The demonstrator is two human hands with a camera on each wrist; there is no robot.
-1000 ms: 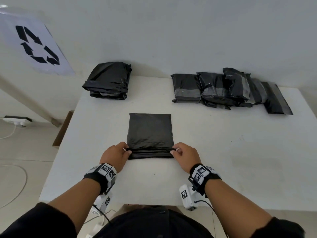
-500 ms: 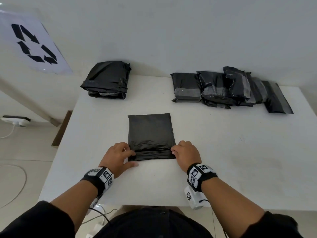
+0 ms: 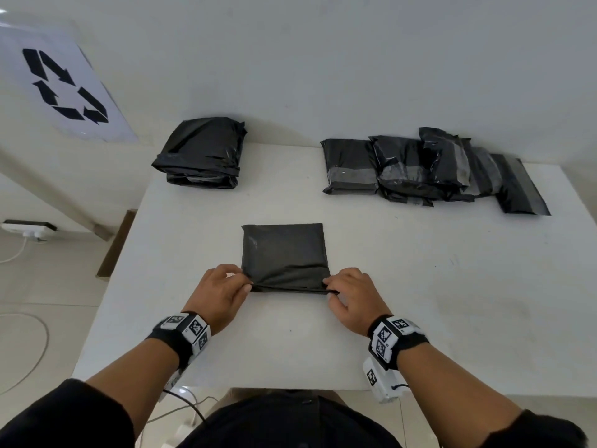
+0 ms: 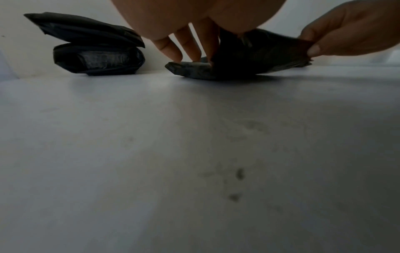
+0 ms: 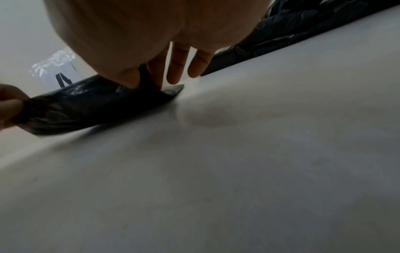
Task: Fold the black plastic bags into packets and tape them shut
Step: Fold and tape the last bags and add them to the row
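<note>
A pile of unfolded black bags [image 3: 202, 153] sits far left on the white table [image 3: 420, 302], taped black packets [image 3: 429, 169] far right. My left hand [image 3: 219, 294] and right hand [image 3: 353, 297] pinch the near corners of the flat black plastic bag [image 3: 284, 253] lying before me.

A flat white rectangular table [image 3: 420, 318] fills the frame's middle. At its centre lies a folded black plastic bag [image 3: 284, 253]. In the upper left of the tabletop sits a stack of folded black plastic bags [image 3: 200, 153]. Along the upper right lies an overlapping row of black taped plastic packets [image 3: 429, 169].
</note>
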